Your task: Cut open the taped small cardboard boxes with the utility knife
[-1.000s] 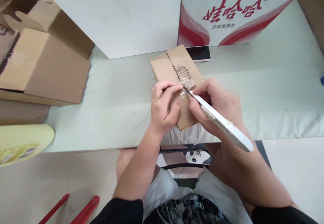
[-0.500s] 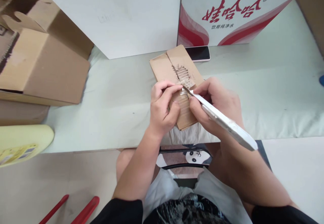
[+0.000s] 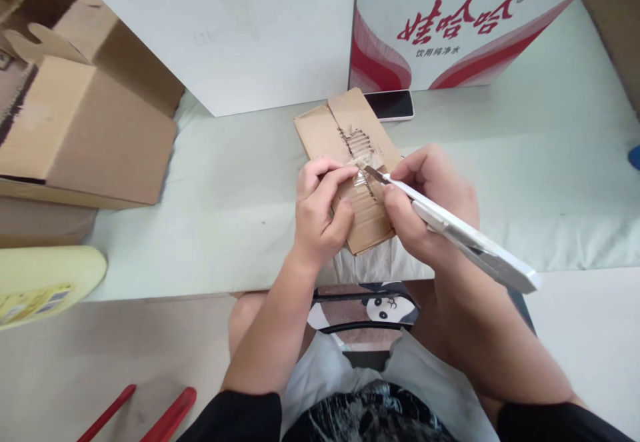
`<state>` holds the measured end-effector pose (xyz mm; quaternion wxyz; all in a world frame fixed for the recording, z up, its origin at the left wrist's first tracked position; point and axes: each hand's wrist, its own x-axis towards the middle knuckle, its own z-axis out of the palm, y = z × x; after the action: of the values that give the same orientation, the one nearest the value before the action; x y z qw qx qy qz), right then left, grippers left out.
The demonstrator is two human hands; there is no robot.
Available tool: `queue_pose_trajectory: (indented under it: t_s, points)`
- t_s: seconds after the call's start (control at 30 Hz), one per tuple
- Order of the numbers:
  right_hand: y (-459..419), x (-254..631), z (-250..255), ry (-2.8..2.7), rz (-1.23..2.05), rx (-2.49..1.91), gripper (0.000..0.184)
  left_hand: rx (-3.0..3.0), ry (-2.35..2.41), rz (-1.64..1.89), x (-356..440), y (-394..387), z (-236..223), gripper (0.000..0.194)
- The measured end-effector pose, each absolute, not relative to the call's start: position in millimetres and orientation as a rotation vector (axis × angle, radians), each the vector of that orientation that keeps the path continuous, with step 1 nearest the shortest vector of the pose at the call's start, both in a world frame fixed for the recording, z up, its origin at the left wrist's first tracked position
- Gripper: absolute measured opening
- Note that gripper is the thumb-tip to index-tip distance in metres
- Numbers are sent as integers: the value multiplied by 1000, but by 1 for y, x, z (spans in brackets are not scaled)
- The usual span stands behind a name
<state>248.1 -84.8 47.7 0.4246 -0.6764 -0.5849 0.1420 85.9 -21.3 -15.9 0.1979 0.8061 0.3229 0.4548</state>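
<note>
A flattened piece of brown cardboard (image 3: 373, 219) lies on the pale green cloth, with torn, ridged patches and a strip of clear tape (image 3: 361, 177) across its middle. My left hand (image 3: 323, 209) is curled over its left side, fingertips at the tape and thumb lower down, holding the cardboard; whether the tape is pinched cannot be seen. In my closed right hand (image 3: 435, 209) is a white utility knife (image 3: 465, 235) with its blade out. The blade tip points left, just beside the left fingertips and over the tape. Some right fingers are hidden behind the handle.
A phone (image 3: 393, 105) lies behind the cardboard, before a large white box (image 3: 225, 35) and a red-and-white carton (image 3: 450, 49). Brown boxes (image 3: 110, 122) and a yellow bottle (image 3: 55, 275) are at left. Red bars (image 3: 170, 415) show at lower left.
My right hand has drawn the knife slightly to the right, so the blade tip is farther from my left fingertips and more blade shows. My left hand has hardly moved.
</note>
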Motion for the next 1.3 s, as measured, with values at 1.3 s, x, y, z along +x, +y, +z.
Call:
queue_pose_trajectory:
  t_s: [1.3]
  points:
    - [-85, 254, 51, -1435, 539, -1603, 7, 2258, 967, 1242, 86, -21, -16, 33]
